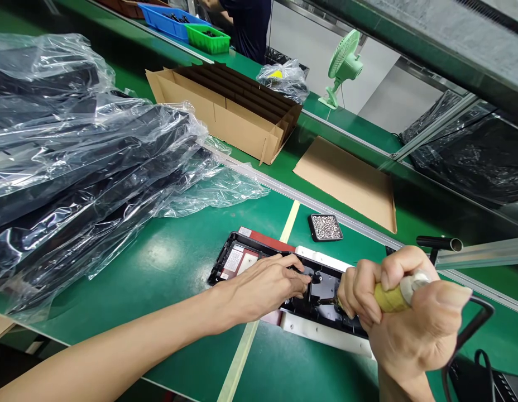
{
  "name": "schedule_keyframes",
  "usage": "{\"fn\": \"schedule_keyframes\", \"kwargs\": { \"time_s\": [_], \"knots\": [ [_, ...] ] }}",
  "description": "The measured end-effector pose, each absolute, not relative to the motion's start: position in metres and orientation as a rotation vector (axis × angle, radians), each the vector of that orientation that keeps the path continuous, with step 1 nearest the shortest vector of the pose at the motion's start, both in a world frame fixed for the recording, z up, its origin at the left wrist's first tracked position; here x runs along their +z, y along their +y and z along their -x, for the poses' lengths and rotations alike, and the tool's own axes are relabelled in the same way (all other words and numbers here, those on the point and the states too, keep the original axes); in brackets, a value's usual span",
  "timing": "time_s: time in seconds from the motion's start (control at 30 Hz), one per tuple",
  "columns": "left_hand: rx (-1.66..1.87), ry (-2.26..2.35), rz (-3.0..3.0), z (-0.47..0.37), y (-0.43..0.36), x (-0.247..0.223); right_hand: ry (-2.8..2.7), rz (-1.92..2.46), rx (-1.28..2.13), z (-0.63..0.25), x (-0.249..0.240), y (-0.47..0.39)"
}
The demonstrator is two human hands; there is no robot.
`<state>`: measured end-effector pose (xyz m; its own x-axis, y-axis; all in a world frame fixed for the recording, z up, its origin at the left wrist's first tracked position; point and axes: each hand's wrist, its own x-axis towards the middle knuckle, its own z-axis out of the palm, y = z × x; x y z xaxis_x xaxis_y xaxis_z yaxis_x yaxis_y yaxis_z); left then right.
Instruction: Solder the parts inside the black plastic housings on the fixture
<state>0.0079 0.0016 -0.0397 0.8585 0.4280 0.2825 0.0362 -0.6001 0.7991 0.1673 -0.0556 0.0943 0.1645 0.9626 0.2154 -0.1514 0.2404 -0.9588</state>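
A long black plastic housing [222, 262], its hollow side up, lies between white fixture blocks [321, 333] on the green bench. White labels show near its left end. Over its middle is my left hand [271, 282], fingers bent and closed together inside the housing; whatever they pinch is hidden. My right hand [413, 329] wraps round a corded electric screwdriver [391, 298] with a yellow grip. Its bit points into the housing, just right of my left fingertips. A small black tray of metal screws [326, 228] sits behind the housing.
Plastic-wrapped dark parts [100, 167] pile up at left. Beyond the metal rail stand a divided cardboard box [225, 120], a flat cardboard sheet [346, 181] and a green fan [345, 64]. Blue [162, 21] and green bins [209, 40] are near another person [248, 28]. A metal tube [439, 243] juts out at right.
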Motion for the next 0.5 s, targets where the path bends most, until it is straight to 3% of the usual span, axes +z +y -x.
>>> {"fn": "schedule_keyframes", "kwargs": {
  "time_s": [0.5],
  "knots": [
    [0.623,0.382,-2.069,-0.0065,0.0035,-0.0406,-1.093,0.999,1.003,-0.1676,0.0932,-0.0578]
  ]
}}
